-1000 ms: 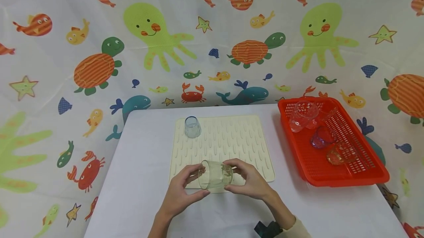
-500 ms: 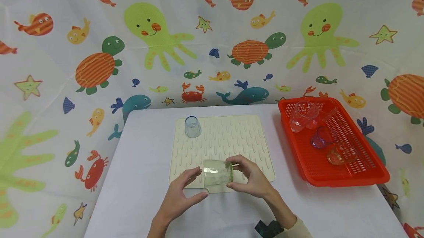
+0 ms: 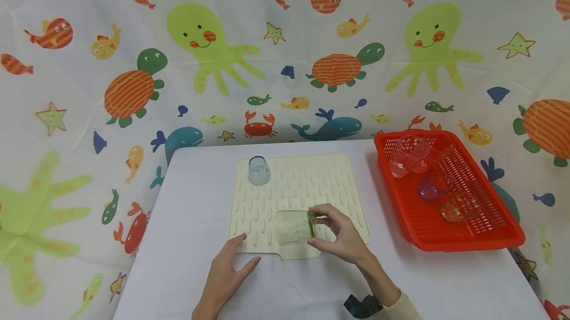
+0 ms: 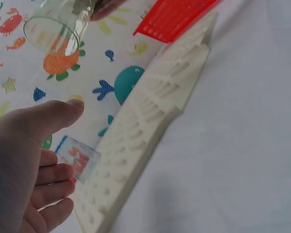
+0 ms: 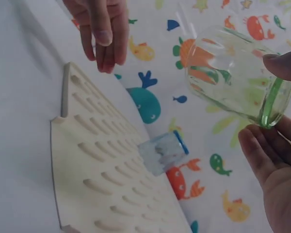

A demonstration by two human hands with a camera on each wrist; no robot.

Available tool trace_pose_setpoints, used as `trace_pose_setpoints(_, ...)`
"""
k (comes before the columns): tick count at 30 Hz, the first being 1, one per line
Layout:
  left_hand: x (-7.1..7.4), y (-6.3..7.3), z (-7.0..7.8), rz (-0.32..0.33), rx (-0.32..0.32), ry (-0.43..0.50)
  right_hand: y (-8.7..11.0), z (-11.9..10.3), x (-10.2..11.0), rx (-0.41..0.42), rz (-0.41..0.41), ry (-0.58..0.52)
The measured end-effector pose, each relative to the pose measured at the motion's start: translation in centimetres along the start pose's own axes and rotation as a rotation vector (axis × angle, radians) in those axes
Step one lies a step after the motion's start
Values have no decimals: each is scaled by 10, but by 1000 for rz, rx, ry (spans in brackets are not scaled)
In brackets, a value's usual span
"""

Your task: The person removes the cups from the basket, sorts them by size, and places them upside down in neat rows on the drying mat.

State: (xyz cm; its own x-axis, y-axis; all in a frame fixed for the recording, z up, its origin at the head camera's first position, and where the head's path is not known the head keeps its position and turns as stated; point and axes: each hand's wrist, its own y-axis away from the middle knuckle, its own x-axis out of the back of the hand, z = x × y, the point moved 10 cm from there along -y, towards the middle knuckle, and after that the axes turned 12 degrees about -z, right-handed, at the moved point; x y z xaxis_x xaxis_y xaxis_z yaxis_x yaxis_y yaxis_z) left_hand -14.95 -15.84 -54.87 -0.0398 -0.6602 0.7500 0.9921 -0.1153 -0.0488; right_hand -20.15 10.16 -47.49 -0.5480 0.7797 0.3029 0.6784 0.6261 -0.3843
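A pale green drinking glass is held on its side over the near part of a cream drying mat. My right hand pinches it at its base between thumb and fingers, and the glass's mouth faces left. In the right wrist view the glass is see-through, with a thick green base. My left hand is apart from the glass, near the mat's front left corner, with fingers spread and nothing in them. At the mat's far left corner a light blue glass stands upside down.
A red plastic basket on the right holds several glasses, among them a purple glass and an orange glass. A white cloth covers the table. Behind it hangs a curtain printed with sea animals.
My left hand has let go of the glass and drawn back toward the lower left. My right hand keeps its hold, and the glass has shifted slightly up and right.
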Motion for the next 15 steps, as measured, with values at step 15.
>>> trace_pose_setpoints(15,-4,6,-41,56,113,-80,-1,3,10,-15,66,30)
